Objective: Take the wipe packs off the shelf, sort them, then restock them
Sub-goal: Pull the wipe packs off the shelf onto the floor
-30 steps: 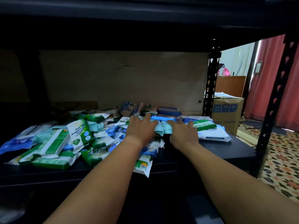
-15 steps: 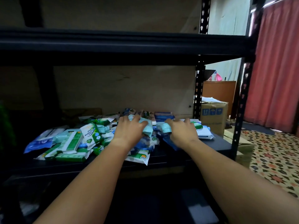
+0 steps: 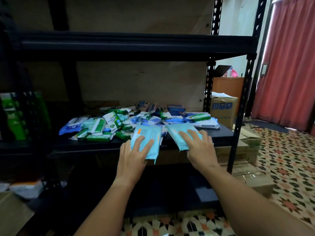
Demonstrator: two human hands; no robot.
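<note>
Left hand: left hand grasps a pale blue wipe pack, fingers spread over its top face, its near end hanging past the shelf edge.
Right hand: right hand grasps a second pale blue pack the same way, fingertips on top, the thumb hidden.
Position: both packs sit at the front of the middle shelf, just apart from each other, tilted toward the person.
Remaining stock: a mixed heap of green and blue packs lies behind, filling the middle of the shelf.
Handling: likely light, soft and squashy, with slick film wrap; a flat pinch across the short width, thumb beneath, should hold better than grabbing a sealed end.
Risk: the wrap could slide in a loose grip.
Surroundings: a cardboard box stands beyond the right upright.
</note>
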